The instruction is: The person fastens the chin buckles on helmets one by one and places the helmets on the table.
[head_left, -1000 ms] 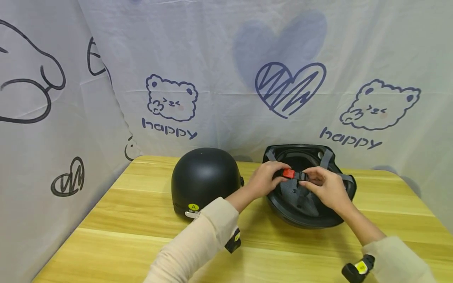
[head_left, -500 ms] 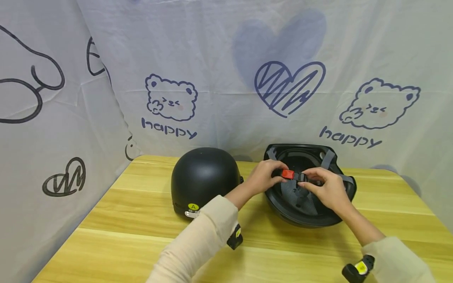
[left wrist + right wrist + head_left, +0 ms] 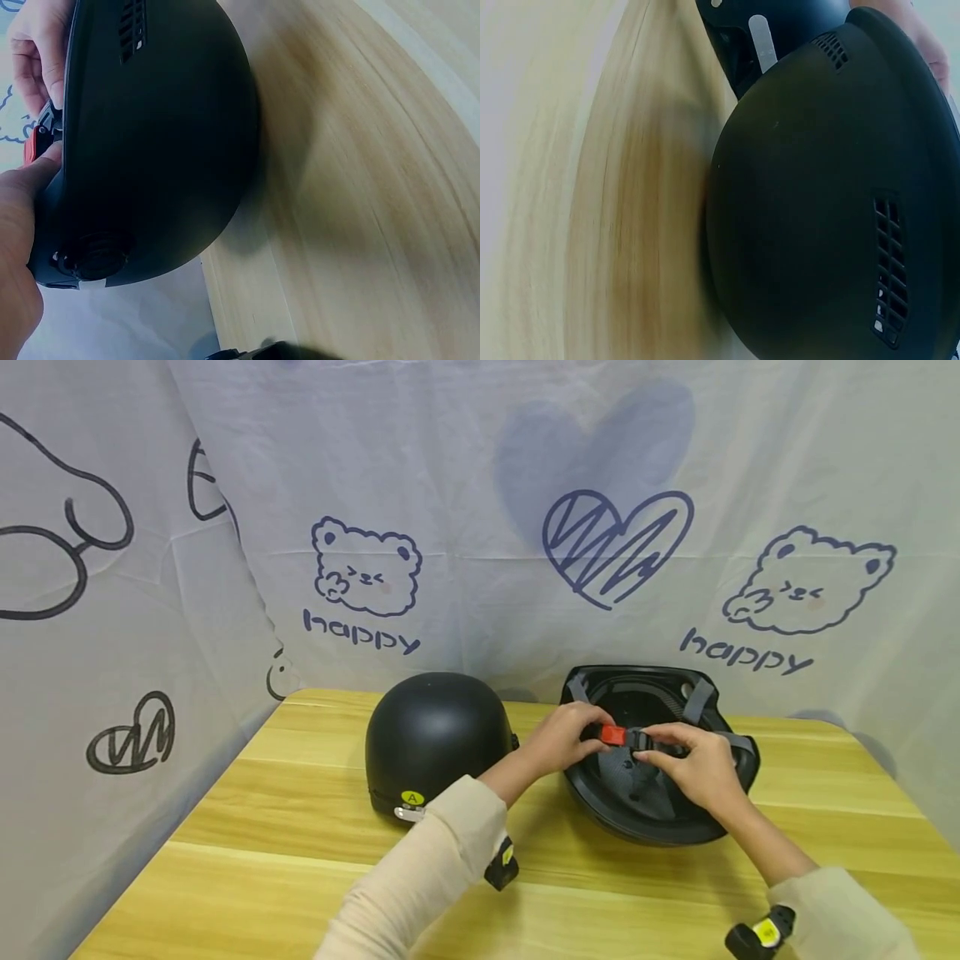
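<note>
An upturned black helmet (image 3: pixel 637 822) lies on the table with its hollow facing up and its grey straps showing. Over that hollow, my left hand (image 3: pixel 555 743) pinches the red end (image 3: pixel 612 734) of the chin strap buckle between thumb and fingers. My right hand (image 3: pixel 701 764) pinches the black end (image 3: pixel 638 740) from the other side. Red and black ends meet in line in the head view. From the left wrist, the helmet shell (image 3: pixel 157 127) hides much of both hands, though the red buckle piece (image 3: pixel 30 146) shows at its rim.
Left of my hands, a second black helmet (image 3: pixel 435 743) stands dome up, with a yellow "A" sticker (image 3: pixel 412 797). Both helmets rest on a wooden table (image 3: pixel 285 827). A white printed cloth (image 3: pixel 465 585) hangs right behind the table's back edge.
Both hands keep their pinch on the buckle, which has dipped slightly over the helmet. My right fingers sit a little lower than before. Neither helmet has visibly moved on the table.
</note>
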A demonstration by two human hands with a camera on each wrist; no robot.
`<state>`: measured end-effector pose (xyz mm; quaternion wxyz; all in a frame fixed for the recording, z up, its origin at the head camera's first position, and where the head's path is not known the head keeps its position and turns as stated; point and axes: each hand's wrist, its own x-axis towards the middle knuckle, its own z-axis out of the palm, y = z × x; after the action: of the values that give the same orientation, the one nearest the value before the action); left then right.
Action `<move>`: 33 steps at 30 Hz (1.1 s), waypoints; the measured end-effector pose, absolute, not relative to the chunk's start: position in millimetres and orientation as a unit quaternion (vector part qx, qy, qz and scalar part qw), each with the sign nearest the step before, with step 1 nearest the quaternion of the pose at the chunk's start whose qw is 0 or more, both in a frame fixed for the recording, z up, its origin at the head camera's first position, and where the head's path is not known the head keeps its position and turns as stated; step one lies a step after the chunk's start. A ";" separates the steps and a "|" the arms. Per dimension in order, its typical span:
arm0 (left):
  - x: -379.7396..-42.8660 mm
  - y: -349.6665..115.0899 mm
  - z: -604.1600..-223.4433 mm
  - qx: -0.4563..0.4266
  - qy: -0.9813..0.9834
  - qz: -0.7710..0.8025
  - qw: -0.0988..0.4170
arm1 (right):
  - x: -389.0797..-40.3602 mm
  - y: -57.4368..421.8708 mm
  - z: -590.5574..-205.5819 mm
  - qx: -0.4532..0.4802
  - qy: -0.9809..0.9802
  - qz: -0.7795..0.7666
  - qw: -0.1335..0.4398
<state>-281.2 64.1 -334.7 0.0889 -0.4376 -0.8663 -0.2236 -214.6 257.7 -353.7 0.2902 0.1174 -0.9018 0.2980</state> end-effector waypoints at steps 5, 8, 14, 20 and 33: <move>-279.4 64.1 -335.0 -0.439 -0.868 -0.212 0.091 | -214.1 257.4 -356.3 0.121 -0.896 0.298 0.306; -277.6 64.4 -335.2 -0.443 -0.867 -0.209 0.092 | -213.6 256.3 -358.1 0.122 -0.894 0.300 0.310; -274.8 66.2 -336.9 -0.448 -0.865 -0.203 0.095 | -215.1 250.9 -360.2 0.141 -0.894 0.296 0.305; -275.2 65.7 -338.4 -0.444 -0.866 -0.205 0.106 | -216.1 250.1 -358.4 0.137 -0.895 0.292 0.308; -279.1 64.7 -340.1 -0.452 -0.860 -0.203 0.124 | -216.5 249.9 -353.0 0.132 -0.899 0.304 0.287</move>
<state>-279.1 64.7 -340.1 0.1244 -0.4523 -0.8595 -0.2030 -216.5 249.9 -353.0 0.2866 0.1321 -0.8987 0.3045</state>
